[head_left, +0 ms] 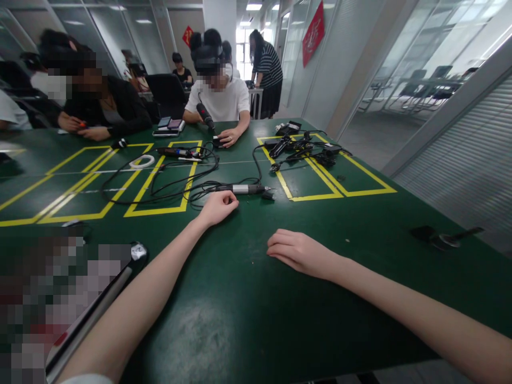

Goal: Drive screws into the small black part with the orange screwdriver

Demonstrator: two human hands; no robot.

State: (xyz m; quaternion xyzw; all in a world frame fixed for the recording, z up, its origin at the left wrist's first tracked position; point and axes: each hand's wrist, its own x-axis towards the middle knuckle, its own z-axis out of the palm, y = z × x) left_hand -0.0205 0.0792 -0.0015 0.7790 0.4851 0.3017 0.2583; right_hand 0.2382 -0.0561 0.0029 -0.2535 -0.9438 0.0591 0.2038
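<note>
Slim pen-shaped power tool (pixel 242 189) with a silver barrel, lying flat on a green table (pixel 248 314), tip pointing right, just past the corner of a yellow-taped square (pixel 160 210). Black cable (pixel 160 189) looping off its left end in loose coils. Left hand (pixel 218 207) directly in front of it, curled into a loose fist, knuckles near the barrel but apparently gripping nothing (contact hard to judge from here). Right hand (pixel 298 252) flat and relaxed, palm down, well apart to the right, empty. For a clean pickup, probably best: fingers opened over the mid-barrel, clear of the cable. Further back, a tangle of black tools and leads (pixel 304 149), and a seated person in white (pixel 220 96) with a hand on the table.
</note>
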